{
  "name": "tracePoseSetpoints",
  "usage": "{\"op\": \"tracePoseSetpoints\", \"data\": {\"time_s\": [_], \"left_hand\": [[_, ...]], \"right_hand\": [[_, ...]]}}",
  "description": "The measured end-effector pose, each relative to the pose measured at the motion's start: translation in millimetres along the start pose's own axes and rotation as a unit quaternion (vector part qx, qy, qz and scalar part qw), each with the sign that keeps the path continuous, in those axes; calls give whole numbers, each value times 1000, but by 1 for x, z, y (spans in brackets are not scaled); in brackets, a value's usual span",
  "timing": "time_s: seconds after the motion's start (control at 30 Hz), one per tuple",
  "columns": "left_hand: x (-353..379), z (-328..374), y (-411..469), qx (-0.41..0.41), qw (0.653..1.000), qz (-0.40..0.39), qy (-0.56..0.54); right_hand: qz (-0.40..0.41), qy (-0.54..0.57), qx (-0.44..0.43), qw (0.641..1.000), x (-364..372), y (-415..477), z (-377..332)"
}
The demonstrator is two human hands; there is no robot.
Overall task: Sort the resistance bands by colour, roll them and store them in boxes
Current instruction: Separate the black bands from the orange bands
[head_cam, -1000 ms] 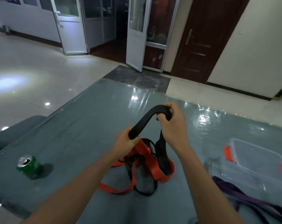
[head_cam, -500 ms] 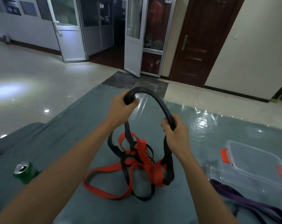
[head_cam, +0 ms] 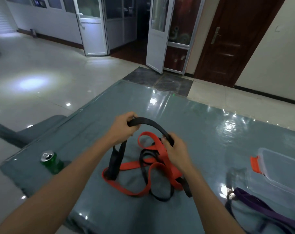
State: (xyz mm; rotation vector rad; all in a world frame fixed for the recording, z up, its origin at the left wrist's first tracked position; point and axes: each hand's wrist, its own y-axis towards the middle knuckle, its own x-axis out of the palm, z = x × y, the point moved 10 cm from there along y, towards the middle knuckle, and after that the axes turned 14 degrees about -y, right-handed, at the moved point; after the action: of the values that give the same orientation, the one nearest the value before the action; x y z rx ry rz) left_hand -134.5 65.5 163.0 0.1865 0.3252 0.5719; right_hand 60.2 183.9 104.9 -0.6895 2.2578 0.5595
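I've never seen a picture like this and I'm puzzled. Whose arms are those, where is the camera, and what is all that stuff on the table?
There is no machine here, just a person. The camera sits on the person's head and looks forward and down, so you see their own two arms. The left hand and the right hand each grip one wide black resistance band, which arches between them. From the left hand it hangs down to a tangle of orange band and thinner black band on the grey-blue table. At the right lie a purple band and a clear plastic box with an orange clip. At the left stands a green drink can.
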Motion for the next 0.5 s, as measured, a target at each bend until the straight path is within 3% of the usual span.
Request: {"op": "tracePoseSetpoints", "data": {"time_s": [0.27, 0.4, 0.5], "left_hand": [[-50, -10, -39, -8, 1000, 21, -10], [-100, -25, -65, -27, 995, 91, 29], [-135, -41, -90, -51, 988, 143, 41]], "right_hand": [[-77, -17, -119, 990, 77, 4, -89], [-131, -27, -157, 978, 124, -4, -122], [-214, -84, -172, 958, 167, -15, -126]]}}
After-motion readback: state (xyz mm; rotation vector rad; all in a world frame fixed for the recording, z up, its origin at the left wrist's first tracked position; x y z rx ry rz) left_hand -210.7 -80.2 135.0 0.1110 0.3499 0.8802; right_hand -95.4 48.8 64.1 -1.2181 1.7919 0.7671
